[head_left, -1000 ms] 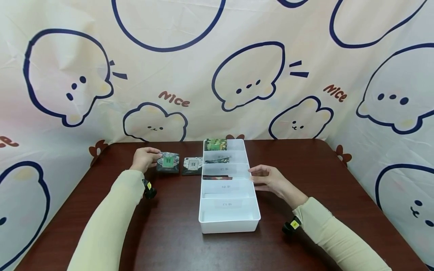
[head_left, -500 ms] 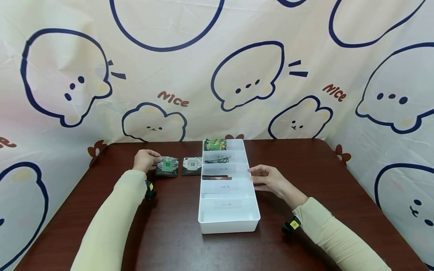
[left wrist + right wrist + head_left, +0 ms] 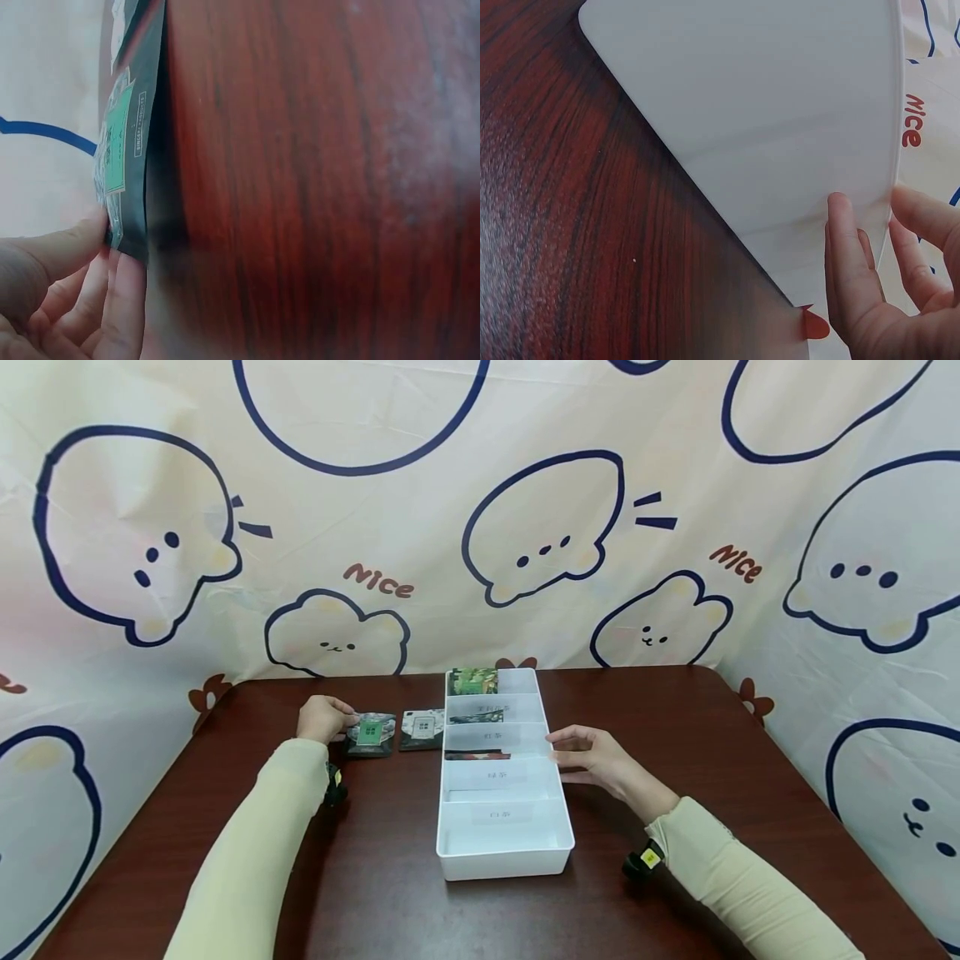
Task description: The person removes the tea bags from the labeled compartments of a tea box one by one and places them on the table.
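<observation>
My left hand pinches the left edge of a dark sachet with a green label, thumb on its printed face and fingers beneath. In the left wrist view the sachet is tilted, its lower edge over the wooden surface. A second dark sachet, with a pale label, lies between it and the white divided box. Against the box's right wall, my right hand rests with fairly straight fingers. The right wrist view has its fingertips touching the outer wall and rim.
The box's far compartments hold a green packet, a dark packet and a reddish-dark packet. Small printed labels mark its dividers. Brown table surrounds the box, and a patterned curtain hangs behind.
My left hand has lowered the green-labelled sachet slightly toward the near side, and it lies flatter. My right hand stays at the box's wall. The head view has shifted a little.
</observation>
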`<state>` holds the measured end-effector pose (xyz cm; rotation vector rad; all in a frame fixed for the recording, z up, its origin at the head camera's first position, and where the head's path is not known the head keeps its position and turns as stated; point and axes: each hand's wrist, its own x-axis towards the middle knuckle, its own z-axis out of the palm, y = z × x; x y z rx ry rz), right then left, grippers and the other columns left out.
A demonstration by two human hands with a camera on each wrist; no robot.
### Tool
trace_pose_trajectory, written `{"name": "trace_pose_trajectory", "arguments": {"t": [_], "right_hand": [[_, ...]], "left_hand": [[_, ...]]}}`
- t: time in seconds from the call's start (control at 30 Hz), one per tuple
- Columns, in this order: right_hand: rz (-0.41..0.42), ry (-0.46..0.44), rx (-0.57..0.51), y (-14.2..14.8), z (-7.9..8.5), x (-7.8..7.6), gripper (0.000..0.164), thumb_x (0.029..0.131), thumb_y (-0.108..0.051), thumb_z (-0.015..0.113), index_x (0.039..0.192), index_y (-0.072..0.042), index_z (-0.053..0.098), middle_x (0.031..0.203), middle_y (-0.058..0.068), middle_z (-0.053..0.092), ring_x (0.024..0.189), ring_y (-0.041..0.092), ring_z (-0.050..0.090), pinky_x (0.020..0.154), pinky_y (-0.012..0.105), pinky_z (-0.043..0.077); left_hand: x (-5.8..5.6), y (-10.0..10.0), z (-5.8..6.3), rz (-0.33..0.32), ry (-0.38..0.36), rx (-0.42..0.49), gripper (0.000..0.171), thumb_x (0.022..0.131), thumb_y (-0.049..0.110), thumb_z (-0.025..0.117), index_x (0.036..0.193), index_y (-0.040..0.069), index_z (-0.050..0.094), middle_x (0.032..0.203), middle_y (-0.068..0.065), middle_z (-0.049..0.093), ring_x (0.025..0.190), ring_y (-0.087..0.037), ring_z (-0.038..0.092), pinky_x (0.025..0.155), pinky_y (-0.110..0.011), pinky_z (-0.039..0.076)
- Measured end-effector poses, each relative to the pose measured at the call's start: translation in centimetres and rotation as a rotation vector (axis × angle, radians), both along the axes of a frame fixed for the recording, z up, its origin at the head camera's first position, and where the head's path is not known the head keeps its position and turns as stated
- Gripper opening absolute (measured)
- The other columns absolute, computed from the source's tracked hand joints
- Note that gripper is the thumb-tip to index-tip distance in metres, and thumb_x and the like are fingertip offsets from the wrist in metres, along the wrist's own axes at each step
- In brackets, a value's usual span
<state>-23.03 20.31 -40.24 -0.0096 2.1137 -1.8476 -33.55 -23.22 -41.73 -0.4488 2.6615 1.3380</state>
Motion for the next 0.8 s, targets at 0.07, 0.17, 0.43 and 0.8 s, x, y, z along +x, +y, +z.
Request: {"name": "trace_pose_trajectory", "arguments": {"t": [0.07, 0.17, 0.43, 0.8], "right_hand": [[-0.003, 0.0, 0.003, 0.0, 0.03, 0.03, 0.044, 0.087, -0.006, 0.07, 0.128, 0.003, 0.056, 0.112, 0.014, 0.06, 0.09, 0.019, 0.067, 0.086, 0.049, 0.055], [-0.007, -0.001, 0.007, -0.02, 0.09, 0.06, 0.044, 0.087, -0.006, 0.07, 0.127, 0.003, 0.056, 0.113, 0.014, 0.06, 0.09, 0.019, 0.067, 0.086, 0.049, 0.055], [-0.011, -0.009, 0.01, -0.15, 0.09, -0.08, 0.043, 0.087, -0.005, 0.07, 0.127, 0.002, 0.057, 0.113, 0.015, 0.059, 0.09, 0.018, 0.066, 0.086, 0.049, 0.055], [-0.008, 0.002, 0.025, -0.02, -0.01, -0.14, 0.043, 0.087, -0.006, 0.071, 0.127, 0.003, 0.057, 0.114, 0.018, 0.059, 0.089, 0.019, 0.067, 0.085, 0.049, 0.055]], "left_hand": [[0.03, 0.0, 0.0, -0.002, -0.003, -0.01, 0.02, 0.091, 0.013, 0.067, 0.107, 0.0, 0.068, 0.116, -0.018, 0.061, 0.09, -0.027, 0.062, 0.072, -0.035, 0.059], [-0.05, 0.0, -0.08, -0.006, -0.012, -0.021, 0.02, 0.091, 0.014, 0.068, 0.106, 0.001, 0.069, 0.115, -0.017, 0.061, 0.089, -0.027, 0.063, 0.07, -0.034, 0.059], [-0.25, 0.1, -0.39, 0.016, -0.037, -0.072, 0.019, 0.091, 0.014, 0.068, 0.103, 0.0, 0.069, 0.115, -0.018, 0.061, 0.089, -0.026, 0.061, 0.065, -0.029, 0.058], [-0.53, 0.0, -0.71, 0.012, -0.042, -0.077, 0.02, 0.09, 0.014, 0.069, 0.104, 0.0, 0.067, 0.115, -0.019, 0.06, 0.085, -0.025, 0.064, 0.063, -0.028, 0.058]]}}
